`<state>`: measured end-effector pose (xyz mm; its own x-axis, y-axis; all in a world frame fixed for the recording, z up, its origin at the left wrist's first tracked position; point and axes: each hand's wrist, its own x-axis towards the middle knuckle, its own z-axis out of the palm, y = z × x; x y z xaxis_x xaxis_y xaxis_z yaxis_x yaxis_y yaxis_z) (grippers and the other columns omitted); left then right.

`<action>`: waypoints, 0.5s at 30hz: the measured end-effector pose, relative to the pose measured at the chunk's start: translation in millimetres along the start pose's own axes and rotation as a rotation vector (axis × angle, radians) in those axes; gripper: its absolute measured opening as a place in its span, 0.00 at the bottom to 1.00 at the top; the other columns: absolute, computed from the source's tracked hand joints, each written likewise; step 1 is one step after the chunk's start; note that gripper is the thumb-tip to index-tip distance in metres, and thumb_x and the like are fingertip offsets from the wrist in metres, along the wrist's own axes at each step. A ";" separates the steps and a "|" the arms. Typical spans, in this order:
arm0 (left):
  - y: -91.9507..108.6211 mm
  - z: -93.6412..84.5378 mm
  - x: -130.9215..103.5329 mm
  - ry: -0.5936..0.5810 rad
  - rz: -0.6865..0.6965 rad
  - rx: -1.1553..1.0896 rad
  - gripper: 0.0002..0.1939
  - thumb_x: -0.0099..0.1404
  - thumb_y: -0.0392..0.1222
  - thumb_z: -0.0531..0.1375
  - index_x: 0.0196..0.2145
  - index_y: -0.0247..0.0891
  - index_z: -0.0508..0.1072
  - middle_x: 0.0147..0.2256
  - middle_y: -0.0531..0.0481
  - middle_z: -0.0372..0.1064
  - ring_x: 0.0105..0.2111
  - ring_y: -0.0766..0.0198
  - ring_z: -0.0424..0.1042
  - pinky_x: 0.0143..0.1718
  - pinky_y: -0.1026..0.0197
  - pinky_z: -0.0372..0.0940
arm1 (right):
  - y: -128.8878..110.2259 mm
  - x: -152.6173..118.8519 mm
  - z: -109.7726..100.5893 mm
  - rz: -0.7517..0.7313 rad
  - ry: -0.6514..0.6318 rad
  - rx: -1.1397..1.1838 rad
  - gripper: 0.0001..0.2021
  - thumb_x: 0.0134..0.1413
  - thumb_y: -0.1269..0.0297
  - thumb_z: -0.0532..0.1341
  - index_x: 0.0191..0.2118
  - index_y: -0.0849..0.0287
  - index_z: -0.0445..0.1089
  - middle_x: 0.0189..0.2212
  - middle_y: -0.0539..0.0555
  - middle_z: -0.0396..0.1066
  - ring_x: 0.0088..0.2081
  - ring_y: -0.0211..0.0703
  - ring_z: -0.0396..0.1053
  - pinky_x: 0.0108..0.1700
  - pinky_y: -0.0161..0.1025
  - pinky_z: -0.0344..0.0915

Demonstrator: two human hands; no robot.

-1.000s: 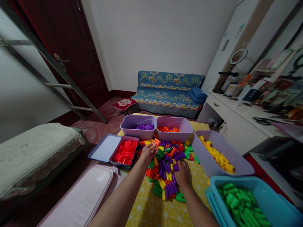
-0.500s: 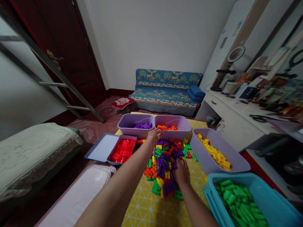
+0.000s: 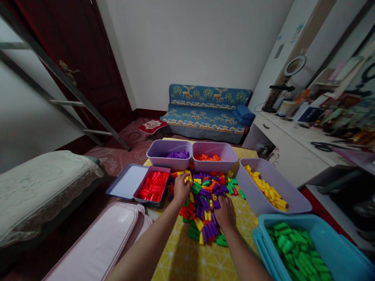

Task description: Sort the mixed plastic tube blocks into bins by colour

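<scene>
Left hand [image 3: 182, 188], fingers curled at small yellow plastic pieces [image 3: 188, 178], grip unclear, right hand [image 3: 225, 210], fingers extended, against mixed-colour plastic pile [image 3: 205, 203] on yellow patterned table [image 3: 187, 259]

A heap of connector pieces [image 3: 206, 205] lies mid-frame on the table [image 3: 202, 259]. Behind it, the left bin [image 3: 168, 162] and right bin [image 3: 215, 166] stand side by side; the case [image 3: 129, 181] is to its left. The side bin [image 3: 252, 195] is to its right, with the tub [image 3: 345, 249] at lower right. Lids [image 3: 96, 242] lie at lower left, apparently stacked. The sofa [image 3: 202, 113] stands beyond the table, at upper centre.
</scene>
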<state>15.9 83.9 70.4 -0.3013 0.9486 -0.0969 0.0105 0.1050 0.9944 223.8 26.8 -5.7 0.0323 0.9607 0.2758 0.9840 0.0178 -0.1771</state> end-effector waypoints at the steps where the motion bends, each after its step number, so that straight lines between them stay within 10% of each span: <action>1: -4.8 -4.1 -4.5 0.007 0.079 0.163 0.18 0.54 0.24 0.59 0.41 0.37 0.78 0.55 0.42 0.67 0.62 0.53 0.58 0.66 0.50 0.48 | -0.5 0.2 -1.1 0.001 0.001 0.001 0.13 0.61 0.66 0.52 0.45 0.62 0.72 0.47 0.63 0.73 0.56 0.49 0.64 0.63 0.43 0.50; 7: -26.5 -12.6 -27.3 0.054 0.253 0.918 0.22 0.61 0.34 0.58 0.54 0.37 0.71 0.64 0.33 0.53 0.62 0.43 0.56 0.61 0.41 0.55 | -2.0 1.0 -4.6 -0.002 -0.005 -0.030 0.13 0.62 0.66 0.51 0.45 0.61 0.72 0.47 0.62 0.73 0.55 0.49 0.64 0.61 0.43 0.52; 15: -39.1 -22.9 -22.6 0.070 0.427 0.732 0.17 0.62 0.33 0.56 0.48 0.38 0.74 0.55 0.39 0.62 0.56 0.52 0.64 0.59 0.50 0.60 | 1.1 -0.2 3.2 -0.010 0.008 -0.043 0.13 0.62 0.66 0.51 0.46 0.59 0.71 0.48 0.60 0.73 0.56 0.48 0.63 0.63 0.43 0.49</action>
<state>0.4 51.5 34.7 -0.1896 0.9325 0.3074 0.7438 -0.0680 0.6650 224.3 27.5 -8.9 0.0239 0.9582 0.2851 0.9910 0.0149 -0.1332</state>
